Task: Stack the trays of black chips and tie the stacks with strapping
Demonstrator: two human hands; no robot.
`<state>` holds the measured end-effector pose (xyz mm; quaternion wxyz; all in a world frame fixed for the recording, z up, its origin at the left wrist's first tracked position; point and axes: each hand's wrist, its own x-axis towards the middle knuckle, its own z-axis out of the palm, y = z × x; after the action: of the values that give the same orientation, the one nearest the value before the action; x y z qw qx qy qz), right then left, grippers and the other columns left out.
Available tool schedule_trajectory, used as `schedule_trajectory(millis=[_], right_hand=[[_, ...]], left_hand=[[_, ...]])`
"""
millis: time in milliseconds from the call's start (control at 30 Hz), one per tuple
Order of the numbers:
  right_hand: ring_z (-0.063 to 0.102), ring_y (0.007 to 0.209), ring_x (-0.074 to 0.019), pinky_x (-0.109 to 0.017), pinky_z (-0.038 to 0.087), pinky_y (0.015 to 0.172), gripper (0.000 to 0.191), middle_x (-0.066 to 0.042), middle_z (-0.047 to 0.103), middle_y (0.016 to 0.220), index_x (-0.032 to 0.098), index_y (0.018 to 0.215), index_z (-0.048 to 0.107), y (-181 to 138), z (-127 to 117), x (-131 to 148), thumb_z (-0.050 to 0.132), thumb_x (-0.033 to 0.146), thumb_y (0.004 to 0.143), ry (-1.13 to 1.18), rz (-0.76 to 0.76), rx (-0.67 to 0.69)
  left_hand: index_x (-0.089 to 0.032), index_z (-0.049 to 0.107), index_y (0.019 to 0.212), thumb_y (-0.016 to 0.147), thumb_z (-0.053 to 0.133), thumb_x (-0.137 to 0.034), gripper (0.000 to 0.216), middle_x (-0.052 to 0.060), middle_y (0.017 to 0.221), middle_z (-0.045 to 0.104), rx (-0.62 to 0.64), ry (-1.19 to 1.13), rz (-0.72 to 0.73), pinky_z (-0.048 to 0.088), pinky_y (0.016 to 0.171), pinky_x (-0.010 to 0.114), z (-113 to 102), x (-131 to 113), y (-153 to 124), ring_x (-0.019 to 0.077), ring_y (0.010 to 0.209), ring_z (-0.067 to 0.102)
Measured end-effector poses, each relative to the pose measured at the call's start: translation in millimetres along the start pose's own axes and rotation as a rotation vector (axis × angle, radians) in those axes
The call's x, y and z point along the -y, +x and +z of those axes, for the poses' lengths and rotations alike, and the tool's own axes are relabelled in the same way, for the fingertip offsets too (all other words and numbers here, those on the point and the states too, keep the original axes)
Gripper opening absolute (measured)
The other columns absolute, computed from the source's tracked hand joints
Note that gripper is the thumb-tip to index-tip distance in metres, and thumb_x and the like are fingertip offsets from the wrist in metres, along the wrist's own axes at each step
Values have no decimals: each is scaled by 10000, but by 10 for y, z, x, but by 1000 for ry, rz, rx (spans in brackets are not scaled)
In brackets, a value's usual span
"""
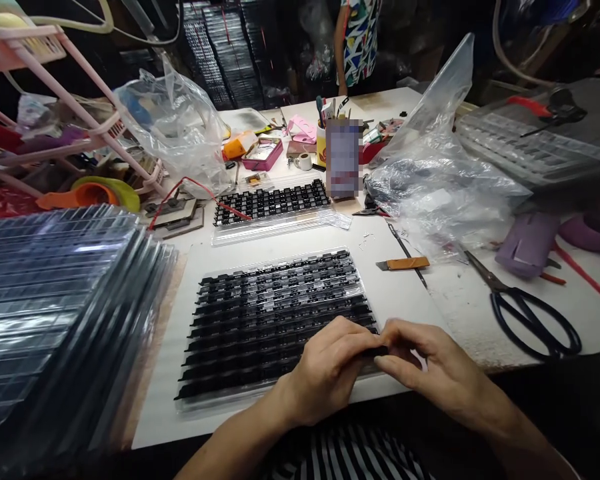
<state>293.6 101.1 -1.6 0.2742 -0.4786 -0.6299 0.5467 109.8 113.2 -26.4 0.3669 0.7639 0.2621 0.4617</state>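
Note:
Both hands meet over the near right corner of a clear plastic tray [187,408] filled with rows of black plastic parts [275,313]. My left hand [330,367] is closed, its fingers curled round a small black part [376,351]. On the other end of that part, my right hand [425,360] pinches with thumb and forefinger. Most of the part is hidden by the fingers, so its exact kind does not show. Behind lies a second clear tray with similar black parts [275,203].
A stack of clear trays [55,287] rises on the left. To the right lie scissors [525,313] and an orange-handled knife [405,264]. Plastic bags [445,193], a pink rack [80,100] and a pen cup [321,143] stand farther back. A person [360,47] stands beyond the table.

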Motion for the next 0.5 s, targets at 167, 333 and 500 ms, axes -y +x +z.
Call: schedule_trajectory(millis=[167, 333, 500], right_hand=[[549, 757, -143, -268, 461, 676, 61, -19, 577, 810, 204, 899, 562, 128, -128, -33, 537, 259, 892, -110, -228, -95], [535, 720, -152, -287, 440, 641, 75, -45, 577, 811, 166, 888, 567, 514, -248, -215, 517, 221, 900, -571, -378, -256], [550, 728, -160, -291, 456, 641, 106, -68, 591, 849, 144, 927, 585, 724, -248, -369, 495, 197, 908, -798, -412, -182]], left_hand=[[-250, 417, 1303, 823, 588, -106, 530, 61, 1118, 636, -8, 115, -183, 518, 853, 294, -51, 22, -15, 150, 967, 612], [-269, 552, 1191, 841, 572, -144, 372, 35, 1142, 622, -189, 386, -353, 461, 947, 319, -419, -52, -222, 167, 1061, 577], [-272, 627, 1068, 842, 575, -172, 252, -4, 1098, 630, -346, 567, -432, 436, 957, 287, -818, -183, -560, 153, 1026, 585]])
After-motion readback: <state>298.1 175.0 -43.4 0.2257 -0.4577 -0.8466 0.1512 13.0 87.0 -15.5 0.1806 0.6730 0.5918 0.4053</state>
